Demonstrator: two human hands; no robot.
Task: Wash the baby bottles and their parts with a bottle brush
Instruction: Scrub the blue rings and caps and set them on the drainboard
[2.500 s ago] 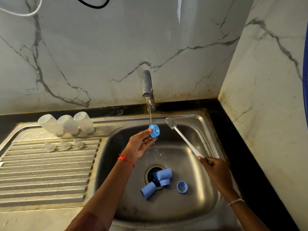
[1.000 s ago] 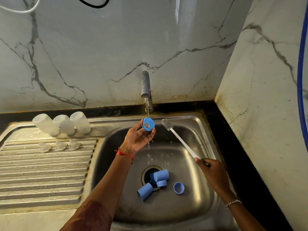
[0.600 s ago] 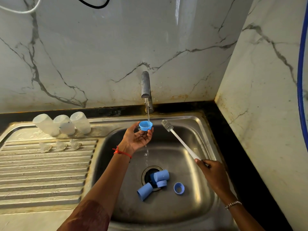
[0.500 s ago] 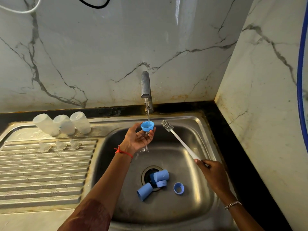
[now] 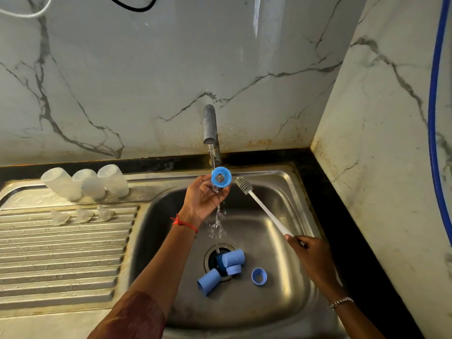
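Note:
My left hand [image 5: 204, 198] pinches a blue bottle ring [image 5: 220, 177] at the fingertips, right under the running tap [image 5: 210, 128]; water spills down through it into the sink [image 5: 288, 187]. Off to the right, my right hand [image 5: 311, 256] grips the white handle of the bottle brush [image 5: 263, 207], whose grey bristle head stands just right of the ring without touching it. Around the drain lie two blue caps [image 5: 233, 258] [image 5: 208, 281], a small blue part [image 5: 233, 269] and a second blue ring [image 5: 259, 276].
Three clear bottles [image 5: 85, 182] stand upside down at the back of the ribbed drainboard [image 5: 61, 253], with three clear teats [image 5: 83, 214] in front of them. Marble walls close the back and right. A blue hose [image 5: 434, 106] hangs on the right wall.
My left hand has turned the blue ring from mouth-up to facing me under the stream. The brush and my right hand have stayed nearly still.

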